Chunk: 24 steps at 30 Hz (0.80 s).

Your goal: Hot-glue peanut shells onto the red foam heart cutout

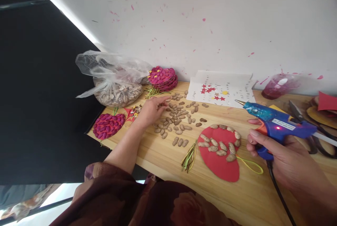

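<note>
In my right hand (286,155) is a blue hot glue gun (279,122), its red light lit and its metal nozzle pointing left. My fingers wrap around its handle. Over at the left, my left hand (152,110) reaches to the edge of the loose peanuts (177,113) with its fingers stretched out and apart; I see nothing held in it. Between my hands lies a red paper shape (218,169) with peanuts along its upper edge and across its middle. A green and brown tassel (189,159) sits at its left, a yellow-green cord loop (251,164) at its right.
Behind my left hand stand a plastic bag (118,92) of peanuts and a stack of purple-pink decorated pieces (164,78). Another such piece (109,126) lies near the left edge. Paper sheets (247,92) with stars, a tilted cup (276,87) and scissors (296,111) line the back.
</note>
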Available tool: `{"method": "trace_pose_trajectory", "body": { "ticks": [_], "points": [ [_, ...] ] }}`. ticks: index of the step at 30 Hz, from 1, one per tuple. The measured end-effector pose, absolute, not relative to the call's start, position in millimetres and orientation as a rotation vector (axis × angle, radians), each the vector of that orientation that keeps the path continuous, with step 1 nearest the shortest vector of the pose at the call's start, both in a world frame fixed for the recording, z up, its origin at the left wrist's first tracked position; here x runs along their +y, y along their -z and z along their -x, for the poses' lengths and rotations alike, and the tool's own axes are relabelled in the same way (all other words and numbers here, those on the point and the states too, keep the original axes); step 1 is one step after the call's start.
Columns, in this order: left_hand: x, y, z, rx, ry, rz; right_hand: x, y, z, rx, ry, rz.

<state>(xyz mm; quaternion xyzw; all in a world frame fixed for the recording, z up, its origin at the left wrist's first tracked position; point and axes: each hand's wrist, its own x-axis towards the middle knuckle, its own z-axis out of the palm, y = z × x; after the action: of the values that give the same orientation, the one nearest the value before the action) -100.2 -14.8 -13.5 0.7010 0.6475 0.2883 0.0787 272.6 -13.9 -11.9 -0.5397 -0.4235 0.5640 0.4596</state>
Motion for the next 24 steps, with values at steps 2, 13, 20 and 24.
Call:
{"method": "trace_pose_trajectory", "body": {
  "ticks": [2,13,20,24],
  "points": [
    [-15.8,13.8,102.6,2.039,-0.911,-2.023,-13.8,12.1,-272.5,-1.053,-1.387,1.321],
    [-14.1,20.6,96.8,1.826,-0.885,-2.233,-13.7,10.1,-269.7,-1.047,-1.405,1.317],
    [-14.0,21.1,93.4,1.921,-1.046,-2.222,-15.9,6.6,-267.6,-0.949,-1.453,1.303],
    [-18.3,16.0,86.4,1.99,-1.116,-2.149,-16.1,5.1,-266.8,-0.961,-1.491,1.274]
  ]
}}
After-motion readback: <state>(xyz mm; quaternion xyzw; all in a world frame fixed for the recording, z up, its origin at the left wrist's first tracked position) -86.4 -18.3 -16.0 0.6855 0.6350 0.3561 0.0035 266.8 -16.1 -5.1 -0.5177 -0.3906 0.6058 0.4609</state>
